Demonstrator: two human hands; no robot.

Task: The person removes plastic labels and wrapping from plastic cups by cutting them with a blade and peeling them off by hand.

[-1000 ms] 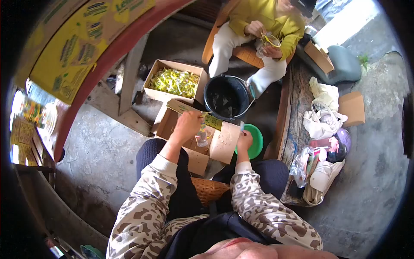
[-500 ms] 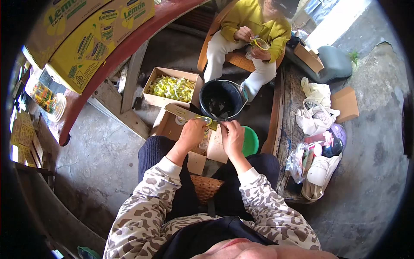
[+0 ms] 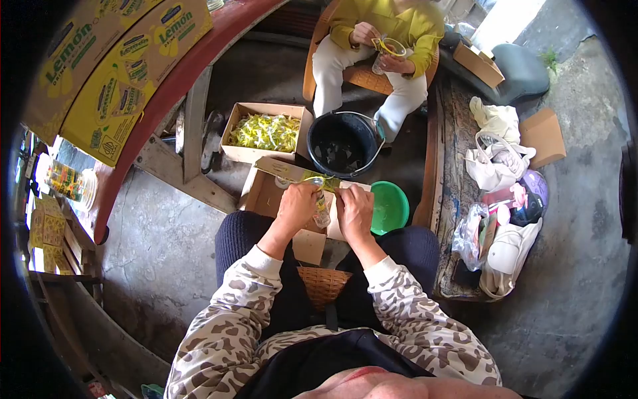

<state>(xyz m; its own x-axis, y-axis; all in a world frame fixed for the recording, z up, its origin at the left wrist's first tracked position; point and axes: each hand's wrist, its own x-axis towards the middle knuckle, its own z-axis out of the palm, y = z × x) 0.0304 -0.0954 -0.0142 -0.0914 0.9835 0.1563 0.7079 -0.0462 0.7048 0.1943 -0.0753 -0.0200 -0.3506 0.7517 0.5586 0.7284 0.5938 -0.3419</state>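
My left hand [image 3: 297, 207] is closed around a clear plastic cup [image 3: 321, 214] with a yellow rim, tilted over an open cardboard box [image 3: 262, 194]. Just to the right of the cup, my right hand [image 3: 355, 211] has its fingers pinched together at rim height. Whatever lies between those fingertips is hidden. Beyond both hands stands a black bucket [image 3: 342, 143] with dark liquid inside. A green basin [image 3: 391, 207] sits beside my right hand, close to my knee.
A cardboard box [image 3: 234, 151] full of yellow and white strips stands left of the bucket. Across from me, a seated person [image 3: 372, 40] holds another yellow-rimmed cup. Yellow cartons [image 3: 126, 86] rest on a red-edged table at left; bags and a cap [image 3: 505, 254] lie on the right-hand bench.
My right hand has turned slightly and more of the green basin shows beside it. The cup's clear side is more visible at my left hand. The whole view has shifted a little.
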